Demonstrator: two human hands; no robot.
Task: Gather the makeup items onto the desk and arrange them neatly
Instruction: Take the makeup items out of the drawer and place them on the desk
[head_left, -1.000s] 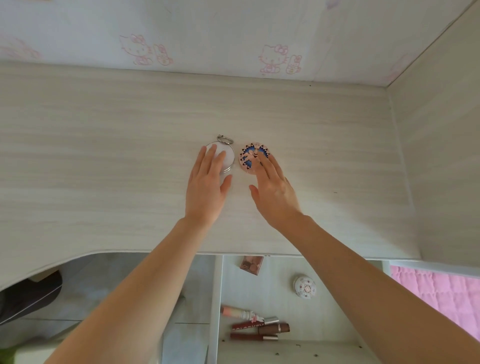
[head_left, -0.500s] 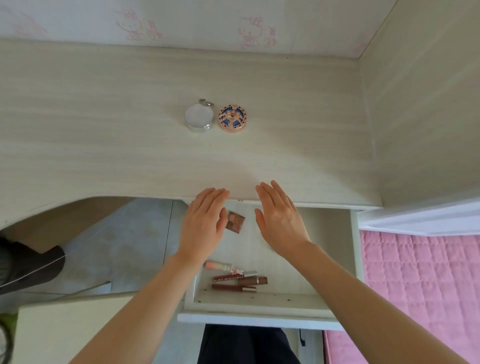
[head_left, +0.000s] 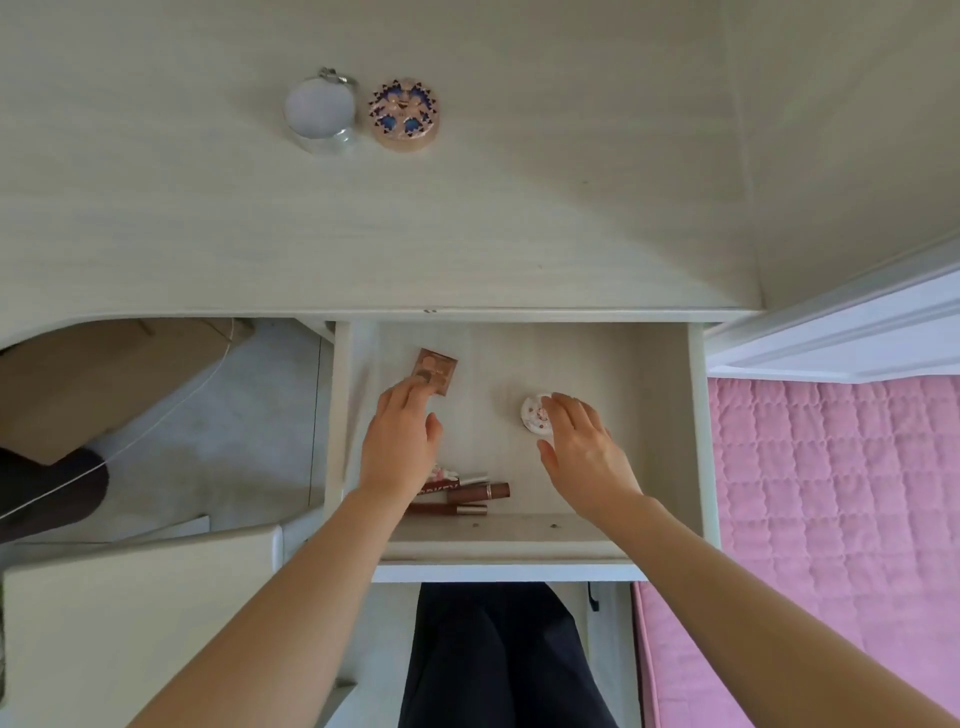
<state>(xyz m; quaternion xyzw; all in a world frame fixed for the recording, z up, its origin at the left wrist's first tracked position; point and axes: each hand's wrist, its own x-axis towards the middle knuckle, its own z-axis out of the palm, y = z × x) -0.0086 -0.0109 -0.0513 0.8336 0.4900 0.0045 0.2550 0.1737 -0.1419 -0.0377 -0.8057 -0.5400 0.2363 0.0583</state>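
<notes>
Two round compacts stand side by side on the pale wooden desk (head_left: 467, 218): a white one with a metal ring (head_left: 319, 111) and a pink one with a blue pattern (head_left: 404, 115). Below, the drawer (head_left: 696, 441) is pulled out. My left hand (head_left: 400, 441) reaches into it, fingertips touching a small brown square palette (head_left: 438, 368). My right hand (head_left: 584, 452) has its fingers spread over a small white round compact (head_left: 534, 414), touching it. Lip tubes (head_left: 465, 493) lie at the drawer's near side, partly hidden by my left wrist.
A wooden side wall (head_left: 857, 130) bounds the desk on the right. A pink quilted bed (head_left: 841, 519) lies to the right of the drawer. My dark trousers (head_left: 498, 654) show below the drawer front. A brown chair seat (head_left: 93, 379) and a white cable sit at the left.
Both hands left the two compacts on the desk and moved down into the drawer. The left now touches the brown palette, the right the white compact. The view tilted down.
</notes>
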